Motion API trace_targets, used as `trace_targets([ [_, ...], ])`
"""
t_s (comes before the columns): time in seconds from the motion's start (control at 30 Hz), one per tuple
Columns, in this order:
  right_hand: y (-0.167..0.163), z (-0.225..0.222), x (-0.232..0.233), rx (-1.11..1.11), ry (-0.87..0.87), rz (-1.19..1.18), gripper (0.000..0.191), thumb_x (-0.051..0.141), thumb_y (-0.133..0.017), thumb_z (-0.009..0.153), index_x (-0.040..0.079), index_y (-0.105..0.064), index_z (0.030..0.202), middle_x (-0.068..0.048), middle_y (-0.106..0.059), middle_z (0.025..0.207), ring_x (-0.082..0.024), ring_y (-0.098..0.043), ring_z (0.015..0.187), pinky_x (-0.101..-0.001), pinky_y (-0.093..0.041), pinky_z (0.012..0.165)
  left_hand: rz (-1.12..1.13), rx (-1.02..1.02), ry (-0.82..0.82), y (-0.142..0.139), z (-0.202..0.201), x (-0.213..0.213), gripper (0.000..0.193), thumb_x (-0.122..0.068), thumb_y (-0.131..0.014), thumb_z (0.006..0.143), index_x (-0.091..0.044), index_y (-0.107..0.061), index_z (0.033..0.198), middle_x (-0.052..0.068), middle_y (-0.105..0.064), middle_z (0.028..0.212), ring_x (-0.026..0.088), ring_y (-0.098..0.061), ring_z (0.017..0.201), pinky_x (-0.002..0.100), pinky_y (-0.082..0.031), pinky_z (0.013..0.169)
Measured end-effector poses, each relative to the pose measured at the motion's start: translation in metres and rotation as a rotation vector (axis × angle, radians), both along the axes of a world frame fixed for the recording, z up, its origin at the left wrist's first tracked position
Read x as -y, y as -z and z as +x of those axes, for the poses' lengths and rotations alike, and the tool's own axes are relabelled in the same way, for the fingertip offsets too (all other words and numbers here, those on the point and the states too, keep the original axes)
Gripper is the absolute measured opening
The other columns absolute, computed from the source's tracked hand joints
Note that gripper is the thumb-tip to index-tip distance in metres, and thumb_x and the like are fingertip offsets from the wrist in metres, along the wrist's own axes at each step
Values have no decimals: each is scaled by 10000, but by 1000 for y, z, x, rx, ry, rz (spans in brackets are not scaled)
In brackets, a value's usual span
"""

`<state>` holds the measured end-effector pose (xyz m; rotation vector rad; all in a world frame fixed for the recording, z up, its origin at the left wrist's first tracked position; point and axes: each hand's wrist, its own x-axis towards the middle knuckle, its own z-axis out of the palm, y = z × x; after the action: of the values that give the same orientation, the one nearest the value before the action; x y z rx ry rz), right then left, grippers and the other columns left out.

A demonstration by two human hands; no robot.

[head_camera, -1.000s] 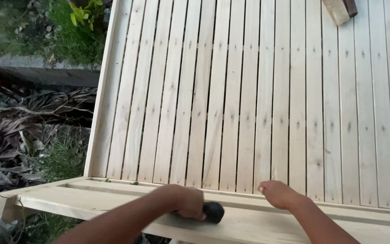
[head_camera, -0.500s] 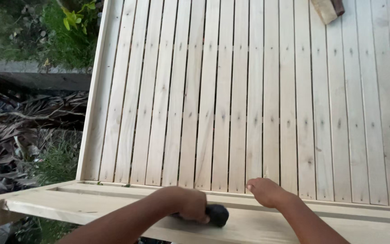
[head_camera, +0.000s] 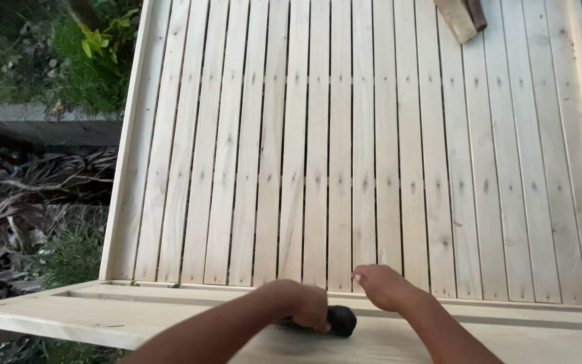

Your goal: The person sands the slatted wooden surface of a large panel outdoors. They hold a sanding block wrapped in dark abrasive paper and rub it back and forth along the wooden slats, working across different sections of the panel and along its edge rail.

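Note:
A large frame of pale wooden slats (head_camera: pixel 345 148) lies flat in front of me, bordered by a wide wooden rail (head_camera: pixel 136 317) along its near edge. My left hand (head_camera: pixel 301 307) is closed around a small black rounded block (head_camera: pixel 339 320) and presses it onto that rail. My right hand (head_camera: pixel 382 286) rests as a loose fist on the rail's inner edge, just right of the block, and holds nothing. Both forearms come in from the bottom of the view.
A short piece of wood (head_camera: pixel 456 17) with a dark object beside it lies on the slats at the far right. Left of the frame are green plants (head_camera: pixel 82 61), a grey concrete edge (head_camera: pixel 42 114) and dry leaves (head_camera: pixel 28 209) on the ground.
Both hands have slid a little to the left along the near rail, the left one carrying the black block with it. The view has shifted slightly.

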<state>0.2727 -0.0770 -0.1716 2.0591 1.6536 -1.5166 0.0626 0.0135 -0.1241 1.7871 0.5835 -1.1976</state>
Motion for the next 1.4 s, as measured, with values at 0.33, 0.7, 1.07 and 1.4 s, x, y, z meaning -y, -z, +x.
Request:
trace_targets([
  [0.33,4,43,22,68,-52,-66,347,320,-405,1045,86,-659,1011,-152,-701,1034,-363,-643,1036,-478,-499,923,56,25,-168,51,50,33,543,-415,-678,894,7,-703,1235,217,-708,1235,369,-692,1069,473,-542,913],
  [0.7,11,87,49,153,-47,-156,340,333,-402,1046,108,-656,1076,-131,-699,1060,-331,-643,1051,-463,-503,947,28,-102,-178,0,56,23,519,-342,-626,915,-21,-602,1322,200,-673,1294,399,-729,1001,521,-579,864],
  [1.07,7,78,39,73,-106,-177,339,326,-384,1060,90,-626,1033,-142,-699,1038,-334,-649,1020,-466,-499,929,33,14,-94,-92,2,3,487,-392,-685,875,11,-736,1144,193,-739,1148,335,-710,1017,469,-538,881],
  [1.4,9,75,34,92,-130,-211,357,322,-373,1070,77,-628,1023,-150,-696,1045,-337,-649,1005,-473,-492,913,51,-12,-100,-77,5,7,461,-388,-692,895,27,-738,1092,194,-749,1057,342,-731,921,476,-558,837],
])
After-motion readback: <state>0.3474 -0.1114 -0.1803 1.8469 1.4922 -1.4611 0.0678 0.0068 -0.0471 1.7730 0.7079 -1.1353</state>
